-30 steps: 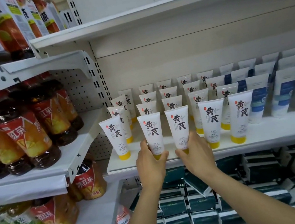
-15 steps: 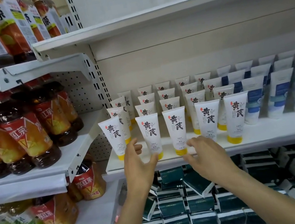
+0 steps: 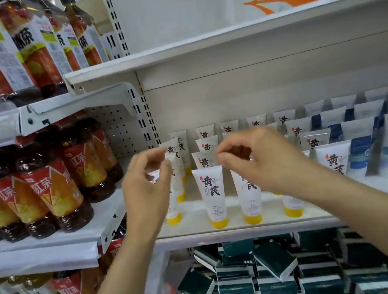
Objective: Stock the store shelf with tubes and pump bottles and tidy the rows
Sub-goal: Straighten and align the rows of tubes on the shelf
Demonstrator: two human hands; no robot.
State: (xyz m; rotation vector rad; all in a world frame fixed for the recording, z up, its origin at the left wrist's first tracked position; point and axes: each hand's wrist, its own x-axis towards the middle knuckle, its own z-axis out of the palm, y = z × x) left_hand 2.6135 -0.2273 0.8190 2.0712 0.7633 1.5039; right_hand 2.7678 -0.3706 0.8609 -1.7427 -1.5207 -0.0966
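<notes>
White tubes with yellow caps (image 3: 212,195) stand cap-down in several rows on the white shelf (image 3: 228,232). My left hand (image 3: 148,193) is raised in front of the leftmost front tube, fingers and thumb curled towards each other. My right hand (image 3: 260,161) hovers in front of the middle tubes with its fingers curled the same way. Neither hand plainly holds anything. Both hands hide parts of the front and second rows.
White-and-blue tubes (image 3: 359,151) fill the shelf's right side. Red-labelled tea bottles (image 3: 53,192) crowd the left shelves at several levels. Dark green boxes (image 3: 238,289) lie jumbled on the shelf below. Another shelf board (image 3: 220,38) runs overhead.
Both hands let go of the front tubes' bases, dropped back, then rose to the height of the tube tops with fingers curled. The camera moved closer to the shelf.
</notes>
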